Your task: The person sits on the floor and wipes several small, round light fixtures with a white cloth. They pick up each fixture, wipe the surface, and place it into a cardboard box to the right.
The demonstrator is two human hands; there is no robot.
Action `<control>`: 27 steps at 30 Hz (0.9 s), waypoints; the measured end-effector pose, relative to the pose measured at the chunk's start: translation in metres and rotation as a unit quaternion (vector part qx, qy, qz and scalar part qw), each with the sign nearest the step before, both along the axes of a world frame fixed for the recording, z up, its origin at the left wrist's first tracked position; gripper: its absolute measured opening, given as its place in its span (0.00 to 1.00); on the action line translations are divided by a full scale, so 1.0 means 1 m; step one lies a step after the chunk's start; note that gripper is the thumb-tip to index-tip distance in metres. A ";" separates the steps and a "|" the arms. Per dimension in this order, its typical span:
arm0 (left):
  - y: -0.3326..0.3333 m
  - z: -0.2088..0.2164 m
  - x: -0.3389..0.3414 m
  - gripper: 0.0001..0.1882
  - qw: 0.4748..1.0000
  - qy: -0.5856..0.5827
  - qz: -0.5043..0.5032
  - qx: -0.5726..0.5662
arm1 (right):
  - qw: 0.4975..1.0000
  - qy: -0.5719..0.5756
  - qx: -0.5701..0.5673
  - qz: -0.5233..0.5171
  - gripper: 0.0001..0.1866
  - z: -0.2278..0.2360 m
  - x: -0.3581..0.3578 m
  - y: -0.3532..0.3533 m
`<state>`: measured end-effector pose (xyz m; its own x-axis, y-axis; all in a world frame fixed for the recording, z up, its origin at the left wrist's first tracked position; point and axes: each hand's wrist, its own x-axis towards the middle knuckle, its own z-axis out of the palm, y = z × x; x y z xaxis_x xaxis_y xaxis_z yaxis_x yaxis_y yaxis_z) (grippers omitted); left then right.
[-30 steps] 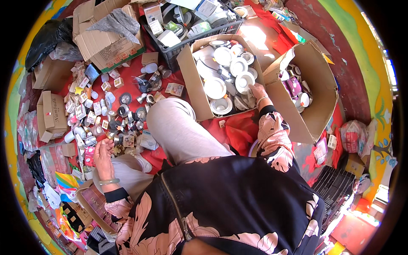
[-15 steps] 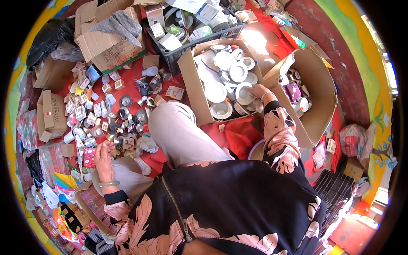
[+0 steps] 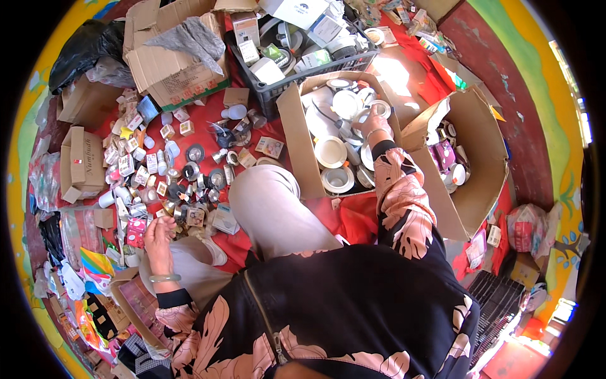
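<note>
My right hand point(image 3: 377, 124) reaches into an open cardboard box point(image 3: 294, 136) full of round white downlights. Its fingers are closed on a white ring-shaped downlight point(image 3: 380, 108) near the box's far right side; part of that light is hidden by the hand. Other downlights, such as one with a cream face point(image 3: 331, 151) and one with a deep rim point(image 3: 338, 180), lie loosely piled nearer to me. My left hand point(image 3: 159, 245) hovers by my left knee with loosely bent fingers, holding nothing that I can see. Beside it lie small boxes and a pink packet point(image 3: 136, 232).
Right of the downlights stands another open carton point(image 3: 476, 170) with mixed lamps. Behind is a dark plastic crate point(image 3: 271, 95) of boxed goods. Small lamps and boxes point(image 3: 189, 170) cover the red cloth at left. A large carton point(image 3: 170, 63) stands at the back left.
My right hand has moved farther back in the box, from the near right side to the ring-shaped downlight. My left hand stays by the knee. The whole view has shifted slightly.
</note>
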<state>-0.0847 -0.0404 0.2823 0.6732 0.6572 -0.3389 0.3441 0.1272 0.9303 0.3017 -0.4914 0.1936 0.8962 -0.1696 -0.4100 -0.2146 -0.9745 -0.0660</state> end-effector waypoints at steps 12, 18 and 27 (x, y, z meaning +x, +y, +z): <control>-0.003 0.004 0.002 0.12 0.999 0.009 -0.022 0.029 | 0.996 -0.062 0.004 0.056 0.52 -0.005 0.035 0.047; -0.003 0.006 -0.001 0.12 0.999 0.020 -0.012 0.045 | 0.994 -0.040 -0.004 0.098 0.58 -0.018 0.044 0.060; -0.007 0.013 0.004 0.12 0.997 0.033 -0.028 0.066 | 0.986 -0.111 0.095 0.075 0.53 0.003 0.045 0.121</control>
